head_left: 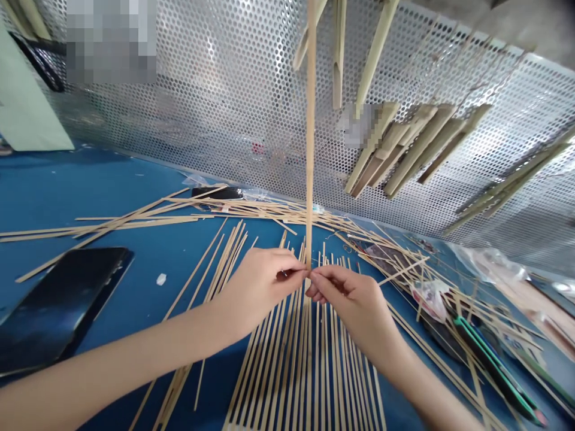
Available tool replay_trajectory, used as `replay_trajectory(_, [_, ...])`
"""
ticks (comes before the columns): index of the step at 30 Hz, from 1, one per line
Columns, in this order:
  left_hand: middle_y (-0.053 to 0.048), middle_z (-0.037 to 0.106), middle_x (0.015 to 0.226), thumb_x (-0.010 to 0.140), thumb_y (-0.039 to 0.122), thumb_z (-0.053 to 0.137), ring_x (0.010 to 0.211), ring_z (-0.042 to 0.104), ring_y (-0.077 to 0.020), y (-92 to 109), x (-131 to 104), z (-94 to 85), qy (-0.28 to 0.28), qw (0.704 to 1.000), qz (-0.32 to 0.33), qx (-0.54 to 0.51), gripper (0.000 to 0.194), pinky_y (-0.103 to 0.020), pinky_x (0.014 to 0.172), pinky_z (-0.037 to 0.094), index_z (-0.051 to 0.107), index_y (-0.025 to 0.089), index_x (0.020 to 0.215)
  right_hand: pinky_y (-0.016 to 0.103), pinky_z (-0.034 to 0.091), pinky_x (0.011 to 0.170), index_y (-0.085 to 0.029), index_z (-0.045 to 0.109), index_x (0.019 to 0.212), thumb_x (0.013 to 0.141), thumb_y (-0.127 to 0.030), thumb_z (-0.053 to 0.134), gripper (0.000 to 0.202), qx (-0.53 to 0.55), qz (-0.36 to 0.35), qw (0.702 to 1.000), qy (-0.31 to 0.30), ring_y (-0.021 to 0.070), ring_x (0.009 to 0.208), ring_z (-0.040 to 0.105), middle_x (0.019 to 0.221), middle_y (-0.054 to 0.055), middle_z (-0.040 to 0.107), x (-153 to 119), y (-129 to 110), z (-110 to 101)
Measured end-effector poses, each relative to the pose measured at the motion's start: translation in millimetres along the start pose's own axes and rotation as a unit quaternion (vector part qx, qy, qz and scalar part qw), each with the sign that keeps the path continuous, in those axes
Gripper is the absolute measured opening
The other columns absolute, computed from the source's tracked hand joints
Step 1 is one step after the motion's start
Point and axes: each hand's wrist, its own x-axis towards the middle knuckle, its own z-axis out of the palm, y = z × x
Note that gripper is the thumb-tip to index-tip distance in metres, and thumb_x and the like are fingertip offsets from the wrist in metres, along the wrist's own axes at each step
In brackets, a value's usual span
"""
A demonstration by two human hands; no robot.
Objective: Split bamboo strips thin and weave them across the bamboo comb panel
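A long, pale bamboo strip (309, 149) stands upright in front of me. My left hand (269, 278) pinches it low down between thumb and forefinger. Right beside those fingertips, my right hand (345, 293) is closed in a pinch at the same spot on the strip. Whether a thin thread or wire is also between the fingers is too small to tell. Below both hands, a row of narrow bamboo strips (332, 371) lies side by side on the blue table (148, 299), running toward me. Their far ends are partly hidden by my hands.
A black phone (63, 305) lies at left. Loose bamboo strips (251, 209) are heaped along the back and right. A green-and-black cutter (498, 371) lies among scraps at right. Behind rises a perforated metal panel (202, 90) hung with split bamboo pieces (417, 149).
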Motion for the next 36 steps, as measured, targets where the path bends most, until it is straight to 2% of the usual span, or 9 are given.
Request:
replay_trajectory(2, [-0.001, 0.061, 0.068, 0.086, 0.018, 0.046, 0.062, 0.053, -0.0113, 1, 1, 0.0, 0.000, 1.000, 0.002, 0.024, 0.025, -0.022, 0.055, 0.035, 0.067, 0.016, 0.072, 0.023, 0.042, 0.060, -0.018, 0.063, 0.071, 0.086, -0.022, 0.053, 0.018, -0.071, -0.019, 0.997, -0.001, 0.0121, 0.063, 0.057, 0.065, -0.002, 0.062, -2, -1, 0])
replay_trajectory(5, [-0.001, 0.062, 0.067, 0.085, 0.020, 0.047, 0.060, 0.054, -0.0118, 1, 2, -0.6, -0.021, 1.000, -0.019, -0.004, 0.024, -0.022, 0.053, 0.037, 0.067, 0.015, 0.072, 0.021, 0.037, 0.053, -0.018, 0.060, 0.071, 0.087, -0.020, 0.050, 0.020, -0.151, -0.041, 0.988, -0.011, 0.0106, 0.057, 0.054, 0.061, -0.003, 0.060, -2, -2, -1])
replay_trajectory(11, [-0.001, 0.065, 0.074, 0.084, 0.021, 0.049, 0.067, 0.059, -0.0137, -5, 2, -0.3, -0.042, 0.995, -0.051, -0.071, 0.020, -0.023, 0.059, 0.042, 0.068, 0.016, 0.078, 0.019, 0.032, 0.048, -0.017, 0.058, 0.071, 0.088, -0.017, 0.049, 0.019, -0.156, -0.040, 0.987, -0.022, 0.0078, 0.051, 0.046, 0.057, -0.005, 0.054, 0, -2, -4])
replay_trajectory(17, [0.000, 0.062, 0.065, 0.085, 0.021, 0.048, 0.061, 0.056, -0.0117, -5, 2, 1.0, -0.053, 0.998, -0.035, 0.000, 0.022, -0.022, 0.056, 0.038, 0.066, 0.015, 0.074, 0.020, 0.031, 0.048, -0.018, 0.056, 0.072, 0.089, -0.018, 0.047, 0.019, -0.197, -0.047, 0.979, -0.029, 0.0082, 0.049, 0.044, 0.057, -0.005, 0.052, -1, -1, -2])
replay_trajectory(21, [0.001, 0.060, 0.063, 0.083, 0.019, 0.050, 0.057, 0.052, -0.0101, -3, 2, 2.5, -0.035, 0.999, -0.017, 0.038, 0.020, -0.021, 0.054, 0.035, 0.066, 0.014, 0.073, 0.020, 0.030, 0.050, -0.018, 0.054, 0.073, 0.089, -0.019, 0.045, 0.019, -0.225, -0.057, 0.972, -0.023, 0.0088, 0.052, 0.042, 0.059, -0.005, 0.048, -3, 2, -1])
replay_trajectory(26, [0.000, 0.061, 0.064, 0.082, 0.020, 0.052, 0.060, 0.054, -0.0107, -3, 0, 4.3, -0.032, 0.998, -0.023, 0.040, 0.017, -0.020, 0.056, 0.036, 0.065, 0.013, 0.074, 0.021, 0.028, 0.050, -0.018, 0.049, 0.070, 0.088, -0.016, 0.046, 0.018, -0.245, -0.067, 0.967, -0.031, 0.0086, 0.051, 0.038, 0.058, -0.005, 0.042, -5, 4, 1])
replay_trajectory(31, [0.000, 0.061, 0.062, 0.079, 0.016, 0.052, 0.059, 0.055, -0.0104, -5, -1, 6.4, -0.037, 0.998, 0.003, 0.051, 0.016, -0.020, 0.055, 0.037, 0.065, 0.013, 0.070, 0.021, 0.025, 0.049, -0.018, 0.043, 0.067, 0.087, -0.012, 0.045, 0.020, -0.267, -0.063, 0.961, -0.038, 0.0085, 0.051, 0.036, 0.058, -0.006, 0.040, -8, 2, 4])
replay_trajectory(36, [0.000, 0.063, 0.062, 0.076, 0.017, 0.055, 0.058, 0.057, -0.0107, -6, 0, 9.6, -0.035, 0.997, 0.008, 0.068, 0.014, -0.020, 0.055, 0.036, 0.066, 0.013, 0.070, 0.022, 0.027, 0.051, -0.017, 0.046, 0.069, 0.086, -0.011, 0.045, 0.018, -0.283, -0.072, 0.956, -0.036, 0.0092, 0.053, 0.038, 0.060, -0.004, 0.043, -10, 4, 7])
